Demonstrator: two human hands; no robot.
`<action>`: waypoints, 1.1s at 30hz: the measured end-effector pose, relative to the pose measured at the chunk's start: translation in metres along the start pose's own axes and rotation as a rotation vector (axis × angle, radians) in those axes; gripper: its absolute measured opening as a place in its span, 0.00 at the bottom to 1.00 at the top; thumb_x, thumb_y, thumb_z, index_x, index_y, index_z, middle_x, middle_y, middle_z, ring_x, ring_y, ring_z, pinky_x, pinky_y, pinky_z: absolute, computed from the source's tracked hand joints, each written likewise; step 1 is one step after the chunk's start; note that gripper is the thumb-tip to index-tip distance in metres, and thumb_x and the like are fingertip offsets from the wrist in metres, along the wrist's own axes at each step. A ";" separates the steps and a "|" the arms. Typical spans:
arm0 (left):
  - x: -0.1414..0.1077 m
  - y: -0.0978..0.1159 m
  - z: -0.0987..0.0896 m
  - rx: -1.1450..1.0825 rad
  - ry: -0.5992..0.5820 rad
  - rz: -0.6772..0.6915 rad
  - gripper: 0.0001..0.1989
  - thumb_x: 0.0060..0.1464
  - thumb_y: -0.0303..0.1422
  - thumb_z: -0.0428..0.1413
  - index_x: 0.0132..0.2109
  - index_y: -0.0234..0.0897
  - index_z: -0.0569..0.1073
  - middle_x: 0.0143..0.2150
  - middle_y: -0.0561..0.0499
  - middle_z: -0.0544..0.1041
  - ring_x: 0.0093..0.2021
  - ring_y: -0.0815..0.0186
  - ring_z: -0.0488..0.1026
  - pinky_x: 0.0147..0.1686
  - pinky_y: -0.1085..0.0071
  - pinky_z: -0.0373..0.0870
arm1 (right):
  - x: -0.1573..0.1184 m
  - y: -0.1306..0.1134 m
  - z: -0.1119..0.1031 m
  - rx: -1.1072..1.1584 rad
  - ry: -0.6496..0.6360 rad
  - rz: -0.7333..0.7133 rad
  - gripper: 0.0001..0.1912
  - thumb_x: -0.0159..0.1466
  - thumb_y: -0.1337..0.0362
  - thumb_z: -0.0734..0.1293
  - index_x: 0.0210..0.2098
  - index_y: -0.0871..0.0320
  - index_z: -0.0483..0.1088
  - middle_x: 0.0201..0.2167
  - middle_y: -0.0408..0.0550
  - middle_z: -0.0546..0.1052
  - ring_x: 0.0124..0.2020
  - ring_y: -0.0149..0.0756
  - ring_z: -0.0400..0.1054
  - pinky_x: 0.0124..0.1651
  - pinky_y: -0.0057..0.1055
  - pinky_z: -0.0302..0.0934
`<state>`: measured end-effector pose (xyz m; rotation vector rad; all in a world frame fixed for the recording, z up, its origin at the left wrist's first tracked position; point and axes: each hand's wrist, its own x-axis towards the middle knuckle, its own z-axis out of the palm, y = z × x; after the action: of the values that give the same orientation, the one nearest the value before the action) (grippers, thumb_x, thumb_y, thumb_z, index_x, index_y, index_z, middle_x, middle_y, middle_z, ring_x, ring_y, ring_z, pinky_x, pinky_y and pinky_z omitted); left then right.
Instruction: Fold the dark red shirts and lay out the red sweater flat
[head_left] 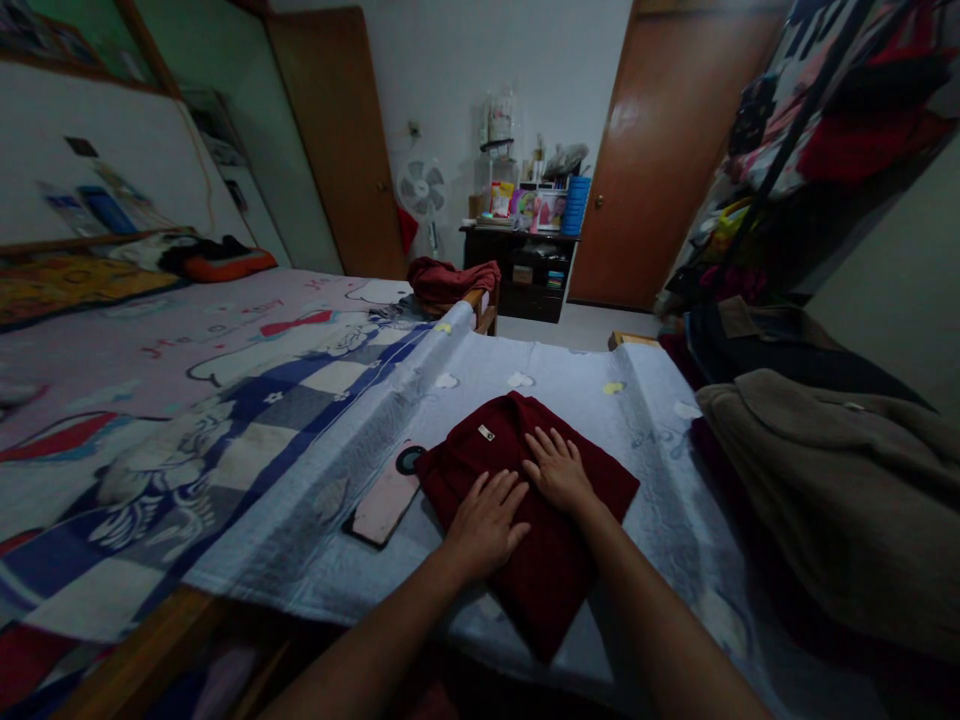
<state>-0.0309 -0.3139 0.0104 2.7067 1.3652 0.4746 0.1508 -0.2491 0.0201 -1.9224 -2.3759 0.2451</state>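
The bed [300, 290] spreads along the left, and beside it runs a pale sheet [570, 372], with a brown coat [817, 440] heaped to its right. On the sheet lies the red garment [541, 565], already folded into a compact packet; I'd judge the folding nearly done, perhaps only smoothing left. The left hand [486, 525] and right hand [559, 470] rest palm-down on it, fingers extended, gripping nothing. Just beside it lies a phone [386, 505]; a tiny label [487, 433] shows on top.
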 end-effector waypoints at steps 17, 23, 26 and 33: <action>0.025 -0.041 -0.023 -0.004 -0.007 -0.058 0.20 0.60 0.38 0.54 0.57 0.35 0.69 0.62 0.42 0.68 0.64 0.56 0.62 0.64 0.53 0.54 | 0.000 -0.001 0.004 -0.025 0.027 0.002 0.31 0.69 0.49 0.51 0.69 0.50 0.48 0.71 0.43 0.46 0.71 0.46 0.35 0.67 0.49 0.34; 0.033 -0.034 -0.021 0.060 0.156 -0.088 0.20 0.59 0.31 0.52 0.58 0.35 0.68 0.64 0.43 0.66 0.64 0.57 0.60 0.63 0.58 0.56 | 0.000 0.000 0.006 -0.007 0.036 0.013 0.31 0.69 0.49 0.51 0.68 0.50 0.49 0.71 0.42 0.47 0.71 0.45 0.36 0.67 0.49 0.35; 0.035 -0.033 -0.013 0.121 0.143 -0.155 0.25 0.59 0.34 0.52 0.62 0.32 0.64 0.67 0.40 0.61 0.67 0.55 0.55 0.65 0.56 0.52 | 0.001 0.000 0.006 -0.007 0.034 0.013 0.31 0.69 0.48 0.51 0.69 0.50 0.48 0.71 0.42 0.47 0.71 0.45 0.35 0.68 0.48 0.34; 0.033 -0.032 -0.003 0.141 0.027 -0.209 0.23 0.62 0.38 0.48 0.61 0.34 0.66 0.66 0.42 0.63 0.66 0.57 0.58 0.65 0.55 0.52 | 0.001 0.000 0.006 -0.018 0.013 0.020 0.31 0.69 0.48 0.51 0.69 0.49 0.48 0.71 0.42 0.46 0.71 0.44 0.34 0.67 0.48 0.34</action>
<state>-0.0384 -0.2686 0.0145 2.6287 1.7276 0.4132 0.1501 -0.2481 0.0144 -1.9507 -2.3599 0.2121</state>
